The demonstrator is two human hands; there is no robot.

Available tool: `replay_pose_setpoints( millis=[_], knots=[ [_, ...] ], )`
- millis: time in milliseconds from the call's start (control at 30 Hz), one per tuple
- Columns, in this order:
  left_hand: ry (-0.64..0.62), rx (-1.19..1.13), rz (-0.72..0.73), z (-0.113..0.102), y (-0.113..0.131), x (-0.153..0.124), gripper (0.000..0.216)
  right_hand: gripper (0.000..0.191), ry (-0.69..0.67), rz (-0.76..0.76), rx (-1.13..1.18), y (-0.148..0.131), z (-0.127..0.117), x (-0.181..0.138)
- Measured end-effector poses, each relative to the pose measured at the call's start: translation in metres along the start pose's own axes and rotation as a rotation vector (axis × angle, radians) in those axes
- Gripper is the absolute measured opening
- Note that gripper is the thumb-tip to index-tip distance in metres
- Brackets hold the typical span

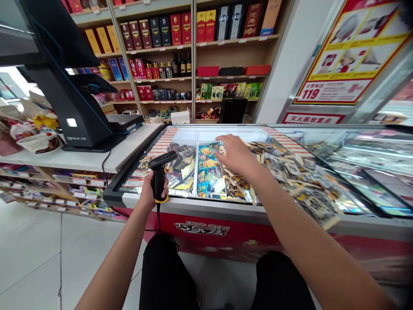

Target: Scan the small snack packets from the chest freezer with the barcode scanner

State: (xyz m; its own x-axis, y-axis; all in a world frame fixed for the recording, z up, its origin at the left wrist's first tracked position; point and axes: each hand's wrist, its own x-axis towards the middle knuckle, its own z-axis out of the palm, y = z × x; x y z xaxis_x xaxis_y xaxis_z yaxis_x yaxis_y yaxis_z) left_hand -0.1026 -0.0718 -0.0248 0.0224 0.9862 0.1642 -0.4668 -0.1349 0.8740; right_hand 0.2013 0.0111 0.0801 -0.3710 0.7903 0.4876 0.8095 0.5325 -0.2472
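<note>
My left hand is wrapped round the handle of a black barcode scanner with yellow trim, held over the near left edge of a chest freezer. A cable hangs down from its handle. My right hand reaches over the freezer, palm down with its fingers apart, and nothing shows in it. Beneath its fingers lie blue wrapped packets, right of a white divider. Whether the fingertips touch a packet is hard to tell. Many black and beige packets are heaped to the right of my hand.
A checkout terminal stands on the white counter to the left, beside a bowl. Shelves of boxed bottles rise behind the freezer. A red and yellow poster hangs at the right. My knees are close to the freezer's front.
</note>
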Motion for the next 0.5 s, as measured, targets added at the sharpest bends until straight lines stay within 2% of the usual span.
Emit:
replay_pose_setpoints(
  millis=[100, 200, 333, 500],
  knots=[
    [-0.083, 0.025, -0.028, -0.003, 0.002, -0.002, 0.057, 0.06, -0.159, 0.174, -0.067, 0.049, -0.031, -0.015],
    [-0.192, 0.061, -0.095, -0.006, 0.004, -0.004, 0.058, 0.067, -0.271, 0.232, -0.051, 0.075, -0.036, -0.028],
    [-0.245, 0.082, -0.108, -0.007, 0.005, -0.004, 0.058, 0.058, -0.217, 0.178, -0.047, 0.084, -0.023, -0.037],
    [-0.237, 0.063, -0.099, -0.007, 0.005, -0.004, 0.058, 0.06, -0.068, 0.188, 0.004, 0.085, -0.016, -0.037]
  ],
)
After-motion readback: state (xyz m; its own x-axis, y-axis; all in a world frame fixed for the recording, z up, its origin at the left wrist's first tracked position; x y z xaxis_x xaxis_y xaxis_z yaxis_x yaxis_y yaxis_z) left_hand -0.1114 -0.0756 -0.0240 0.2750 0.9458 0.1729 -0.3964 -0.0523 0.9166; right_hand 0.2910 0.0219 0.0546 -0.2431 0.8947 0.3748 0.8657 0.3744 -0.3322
